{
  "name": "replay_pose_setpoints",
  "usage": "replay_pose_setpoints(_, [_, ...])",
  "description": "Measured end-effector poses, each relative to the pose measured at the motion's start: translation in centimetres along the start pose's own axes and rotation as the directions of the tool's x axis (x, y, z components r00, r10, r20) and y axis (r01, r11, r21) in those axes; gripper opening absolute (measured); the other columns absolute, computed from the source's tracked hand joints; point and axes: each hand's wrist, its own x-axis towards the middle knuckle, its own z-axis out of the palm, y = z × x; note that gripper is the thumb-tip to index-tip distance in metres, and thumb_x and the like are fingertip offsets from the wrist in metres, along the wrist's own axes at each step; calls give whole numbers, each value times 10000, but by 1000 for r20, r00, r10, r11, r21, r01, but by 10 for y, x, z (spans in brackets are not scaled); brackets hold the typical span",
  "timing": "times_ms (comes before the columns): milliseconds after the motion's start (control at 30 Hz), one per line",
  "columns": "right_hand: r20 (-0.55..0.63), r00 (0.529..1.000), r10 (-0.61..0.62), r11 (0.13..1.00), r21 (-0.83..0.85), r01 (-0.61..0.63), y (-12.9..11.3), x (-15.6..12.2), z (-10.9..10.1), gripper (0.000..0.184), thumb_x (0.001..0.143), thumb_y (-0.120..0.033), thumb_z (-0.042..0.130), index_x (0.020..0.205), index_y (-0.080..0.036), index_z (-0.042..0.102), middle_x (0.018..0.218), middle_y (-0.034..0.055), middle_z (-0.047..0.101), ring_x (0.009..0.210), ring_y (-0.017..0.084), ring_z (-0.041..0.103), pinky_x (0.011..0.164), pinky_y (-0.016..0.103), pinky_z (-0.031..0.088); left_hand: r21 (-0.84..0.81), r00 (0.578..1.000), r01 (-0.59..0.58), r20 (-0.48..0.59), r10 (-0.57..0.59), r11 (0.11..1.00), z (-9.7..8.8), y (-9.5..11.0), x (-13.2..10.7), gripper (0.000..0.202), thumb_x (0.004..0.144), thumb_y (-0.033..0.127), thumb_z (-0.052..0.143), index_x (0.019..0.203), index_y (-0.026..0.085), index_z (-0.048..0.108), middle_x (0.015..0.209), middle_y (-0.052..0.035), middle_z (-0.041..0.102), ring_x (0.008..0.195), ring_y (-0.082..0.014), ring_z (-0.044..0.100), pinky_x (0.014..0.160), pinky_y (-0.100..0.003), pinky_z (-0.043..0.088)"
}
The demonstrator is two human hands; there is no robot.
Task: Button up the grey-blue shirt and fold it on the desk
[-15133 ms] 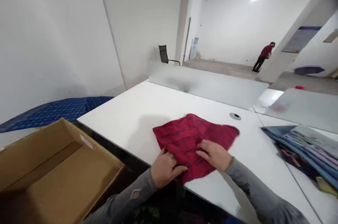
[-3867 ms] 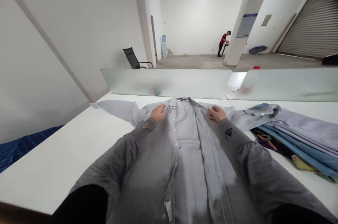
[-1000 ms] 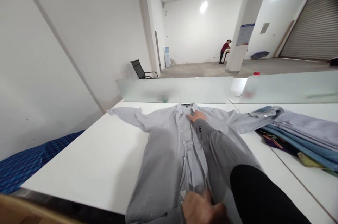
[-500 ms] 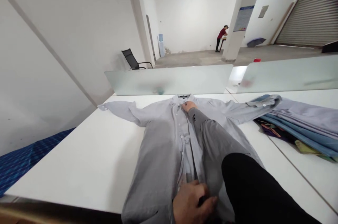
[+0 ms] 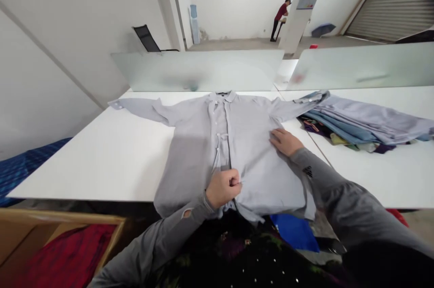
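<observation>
A light grey button shirt (image 5: 251,152) lies face up on the white table (image 5: 101,161), collar at the far side and sleeves spread left and right. My left hand (image 5: 223,187) is closed in a pinch on the shirt's front placket near the hem, at the table's near edge. My right hand (image 5: 285,141) lies flat and open on the shirt's right side, fingers stretched out over the cloth.
A pile of folded clothes (image 5: 359,123) sits on the table to the right. A cardboard box (image 5: 50,227) holding a red cloth (image 5: 64,252) stands at the lower left. Frosted glass dividers (image 5: 200,71) line the table's far edge. A person in red (image 5: 278,19) stands far off.
My right hand has come back from the collar to the shirt's right side. My left hand has stayed at the hem and pinches the placket. The view has tilted down, showing the box.
</observation>
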Motion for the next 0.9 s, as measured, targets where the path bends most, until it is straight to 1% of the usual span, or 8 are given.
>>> replay_pose_setpoints(133, [-279, 942, 187, 982, 82, -170, 36, -102, -22, 293, 854, -351, 553, 1040, -160, 673, 1096, 123, 672, 888, 222, 643, 807, 339, 499, -90, 999, 18, 46, -14, 996, -4, 4, -23, 215, 688, 102, 510, 877, 192, 558, 610, 75, 377, 573, -95, 361, 590, -225, 301])
replay_pose_setpoints(300, [-419, 879, 226, 964, 224, -142, 8, -224, -16, 396, 839, -582, 546, 965, -220, 646, 846, 43, 673, 657, 175, 600, 620, 299, 481, -84, 993, 38, 113, -29, 996, -2, 12, -52, 199, 717, 99, 481, 849, 175, 609, 640, 55, 470, 572, -92, 377, 601, -225, 334])
replay_pose_setpoints(433, [-402, 877, 264, 959, 205, -195, -19, -253, 7, 515, 790, -654, 551, 1024, -202, 629, 817, 61, 671, 677, 211, 626, 655, 336, 497, -15, 971, 2, 241, 2, 1000, 13, 18, -62, 229, 731, 86, 494, 865, 170, 660, 697, 27, 593, 600, -102, 471, 642, -222, 397])
replay_pose_setpoints(533, [-459, 825, 331, 944, 167, -285, -24, -245, 16, 441, 825, -580, 503, 1005, -201, 639, 778, 65, 684, 678, 234, 646, 602, 330, 469, 4, 938, -147, 317, 139, 989, 15, 20, -68, 332, 802, 153, 535, 1109, 203, 651, 984, -16, 690, 798, -144, 596, 805, -249, 462])
replay_pose_setpoints(600, [-468, 819, 332, 943, 142, -301, -22, -239, 17, 372, 828, -498, 480, 996, -209, 644, 755, 60, 686, 681, 244, 655, 576, 321, 448, 104, 956, -219, 220, 192, 970, 4, 16, -74, 414, 882, 257, 518, 1295, 234, 548, 1169, -41, 655, 987, -181, 604, 922, -287, 452])
replay_pose_setpoints(667, [-462, 817, 344, 939, 147, -312, -15, -239, 15, 330, 801, -427, 482, 1010, -226, 640, 756, 52, 685, 685, 247, 658, 572, 321, 443, 360, 992, -100, -42, 123, 928, -17, 7, -80, 438, 949, 329, 434, 1377, 244, 465, 1228, -70, 619, 1076, -214, 578, 955, -326, 439])
replay_pose_setpoints(767, [-484, 763, 428, 902, 177, -394, 2, -245, 8, 340, 751, -397, 505, 1041, -268, 625, 746, 43, 671, 661, 267, 638, 556, 349, 438, 676, 887, 357, -462, -6, 645, -57, -21, -89, 468, 963, 368, 401, 1386, 173, 445, 1228, -147, 583, 1109, -288, 540, 918, -384, 435])
replay_pose_setpoints(900, [-445, 738, 507, 854, 149, -498, 20, -250, 1, 316, 721, -365, 539, 1009, -259, 616, 781, 61, 674, 659, 269, 614, 562, 361, 420, 767, 825, 559, -554, -116, 315, -97, -62, -101, 341, 957, 329, 402, 1137, 104, 583, 1028, -153, 617, 982, -298, 565, 786, -369, 444])
